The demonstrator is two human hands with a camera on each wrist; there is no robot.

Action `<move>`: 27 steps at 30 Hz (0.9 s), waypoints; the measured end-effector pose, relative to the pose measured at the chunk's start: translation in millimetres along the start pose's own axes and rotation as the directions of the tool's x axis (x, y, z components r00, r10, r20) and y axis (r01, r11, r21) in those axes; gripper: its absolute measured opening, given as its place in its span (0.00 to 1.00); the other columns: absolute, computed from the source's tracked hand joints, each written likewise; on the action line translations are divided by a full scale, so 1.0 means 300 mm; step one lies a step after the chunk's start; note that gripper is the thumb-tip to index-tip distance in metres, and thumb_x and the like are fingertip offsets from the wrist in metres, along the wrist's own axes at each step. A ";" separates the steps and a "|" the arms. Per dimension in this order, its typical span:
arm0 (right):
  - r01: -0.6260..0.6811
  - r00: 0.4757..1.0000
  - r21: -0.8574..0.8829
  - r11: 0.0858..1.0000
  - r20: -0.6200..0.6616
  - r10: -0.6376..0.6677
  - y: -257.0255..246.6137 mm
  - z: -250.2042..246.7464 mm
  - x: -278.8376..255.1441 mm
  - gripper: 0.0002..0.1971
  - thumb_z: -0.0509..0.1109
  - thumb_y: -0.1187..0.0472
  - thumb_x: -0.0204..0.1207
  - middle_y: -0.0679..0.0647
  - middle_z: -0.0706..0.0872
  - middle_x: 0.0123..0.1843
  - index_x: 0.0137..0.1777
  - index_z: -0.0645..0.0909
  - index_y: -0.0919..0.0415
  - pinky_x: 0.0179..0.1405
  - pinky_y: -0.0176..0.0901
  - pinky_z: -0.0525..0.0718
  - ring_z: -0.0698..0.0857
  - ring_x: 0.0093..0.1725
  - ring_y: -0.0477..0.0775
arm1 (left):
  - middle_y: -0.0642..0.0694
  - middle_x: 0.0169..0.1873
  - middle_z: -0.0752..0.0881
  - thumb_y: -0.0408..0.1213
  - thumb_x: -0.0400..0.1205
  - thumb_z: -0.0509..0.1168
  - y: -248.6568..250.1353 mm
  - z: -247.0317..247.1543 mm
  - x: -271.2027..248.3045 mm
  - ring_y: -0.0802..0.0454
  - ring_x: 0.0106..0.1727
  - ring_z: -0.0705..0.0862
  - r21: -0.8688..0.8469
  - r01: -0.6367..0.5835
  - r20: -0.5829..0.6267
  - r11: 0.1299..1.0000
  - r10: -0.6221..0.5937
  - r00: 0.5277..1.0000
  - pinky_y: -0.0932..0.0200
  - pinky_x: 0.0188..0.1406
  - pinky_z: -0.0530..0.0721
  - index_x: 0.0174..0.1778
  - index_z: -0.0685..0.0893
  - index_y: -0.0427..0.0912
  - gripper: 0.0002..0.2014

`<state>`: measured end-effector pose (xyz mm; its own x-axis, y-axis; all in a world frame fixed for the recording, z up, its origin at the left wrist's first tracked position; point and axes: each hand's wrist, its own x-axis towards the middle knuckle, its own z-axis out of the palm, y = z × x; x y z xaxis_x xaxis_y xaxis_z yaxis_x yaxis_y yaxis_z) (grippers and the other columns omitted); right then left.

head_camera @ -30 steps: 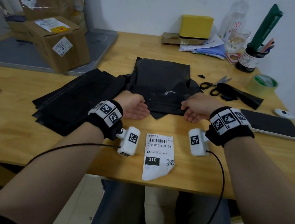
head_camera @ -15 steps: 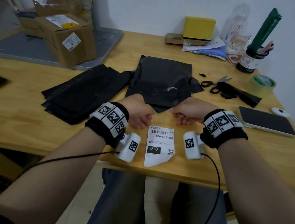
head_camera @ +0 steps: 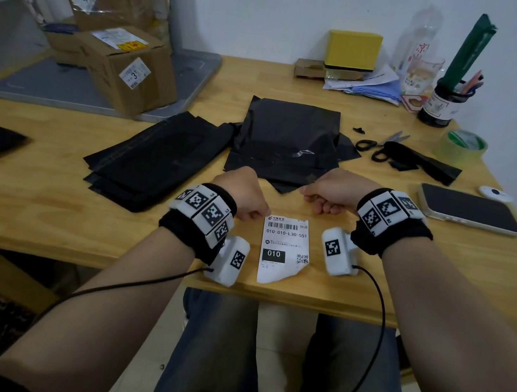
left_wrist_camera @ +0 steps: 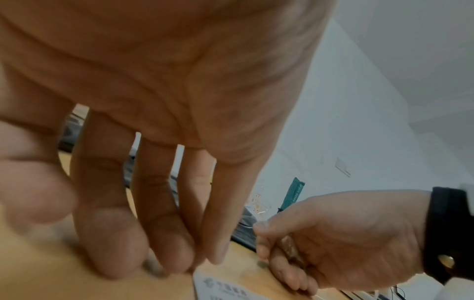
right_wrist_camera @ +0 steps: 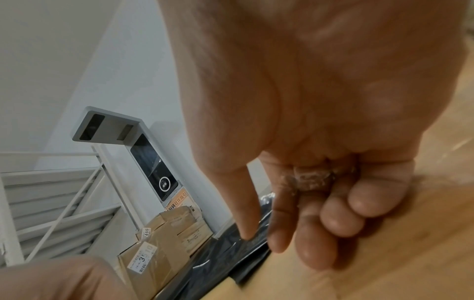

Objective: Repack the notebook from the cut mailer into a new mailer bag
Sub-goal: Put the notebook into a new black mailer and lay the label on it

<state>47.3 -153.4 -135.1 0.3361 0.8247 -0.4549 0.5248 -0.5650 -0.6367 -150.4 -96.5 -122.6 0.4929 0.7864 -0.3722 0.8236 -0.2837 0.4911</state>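
A flat black mailer bag (head_camera: pixel 286 143) lies mid-table with its flap end toward me; no notebook shows. A white shipping label (head_camera: pixel 283 249) lies near the front edge. My left hand (head_camera: pixel 250 199) hangs over the label's top left corner, and its straight fingers (left_wrist_camera: pixel 177 243) touch the wood beside the label (left_wrist_camera: pixel 220 288). My right hand (head_camera: pixel 327 194) sits just in front of the mailer's near edge. Its curled fingers hold a crumpled clear strip (right_wrist_camera: pixel 315 178), also seen as a strip (left_wrist_camera: pixel 290 247) in the left wrist view.
A stack of black mailers (head_camera: pixel 155 161) lies to the left. Scissors (head_camera: pixel 380 143) and a cut black strip (head_camera: pixel 427 164) lie to the right, with a phone (head_camera: pixel 468 208) and tape roll (head_camera: pixel 462 144) beyond. Cardboard boxes (head_camera: pixel 128 71) stand at back left.
Both hands have drawn back from the mailer's near edge toward me. The left hand has come down to the label's top corner. The mailer stays put.
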 end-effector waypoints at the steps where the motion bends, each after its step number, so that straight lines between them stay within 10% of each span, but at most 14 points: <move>1: -0.001 1.000 0.003 1.000 -0.003 0.001 0.001 0.000 0.000 0.15 0.71 0.51 0.84 0.55 0.88 0.33 0.51 0.88 0.65 0.27 0.37 0.75 0.77 0.26 0.48 | 0.50 0.39 0.94 0.43 0.76 0.76 -0.002 0.002 0.004 0.53 0.40 0.92 -0.019 0.007 0.009 1.000 -0.006 1.000 0.67 0.30 0.81 0.46 0.94 0.40 0.10; 9: -0.021 1.000 -0.012 1.000 0.001 0.021 -0.007 0.004 -0.002 0.16 0.70 0.48 0.83 0.53 0.89 0.32 0.52 0.88 0.63 0.29 0.38 0.74 0.77 0.27 0.47 | 0.49 0.34 0.93 0.47 0.70 0.82 -0.010 0.006 0.047 0.55 0.34 0.88 -0.065 0.053 0.069 0.996 -0.049 0.996 0.60 0.46 0.89 0.44 0.93 0.38 0.16; 14: -0.020 0.999 -0.073 0.997 -0.026 0.018 -0.014 0.014 -0.006 0.15 0.70 0.48 0.83 0.51 0.88 0.29 0.48 0.88 0.60 0.28 0.38 0.75 0.77 0.28 0.47 | 0.50 0.29 0.87 0.44 0.78 0.76 0.008 -0.005 0.043 0.59 0.27 0.83 0.012 0.049 0.066 0.999 -0.049 0.997 0.72 0.15 0.75 0.45 0.90 0.37 0.12; 18: -0.014 0.999 -0.081 0.997 -0.034 0.011 -0.009 0.014 -0.008 0.15 0.69 0.48 0.84 0.51 0.88 0.30 0.49 0.88 0.61 0.28 0.38 0.74 0.77 0.28 0.47 | 0.49 0.31 0.84 0.43 0.82 0.72 0.019 -0.009 0.042 0.58 0.28 0.81 0.015 0.065 0.075 0.998 -0.066 0.995 0.74 0.09 0.70 0.44 0.82 0.40 0.11; 27: -0.017 0.999 -0.099 0.995 -0.042 0.013 -0.013 0.018 -0.014 0.15 0.70 0.47 0.83 0.50 0.88 0.31 0.48 0.88 0.59 0.29 0.38 0.75 0.77 0.30 0.47 | 0.47 0.48 0.93 0.47 0.75 0.78 0.034 -0.004 0.005 0.57 0.42 0.89 0.029 0.013 0.110 0.999 -0.016 0.994 0.66 0.25 0.76 0.55 0.92 0.42 0.16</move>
<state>39.8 -154.8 -134.0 0.3753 0.8178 -0.4364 0.5942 -0.5736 -0.5639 -141.8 -97.4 -117.2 0.5072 0.7260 -0.4645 0.8379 -0.2893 0.4628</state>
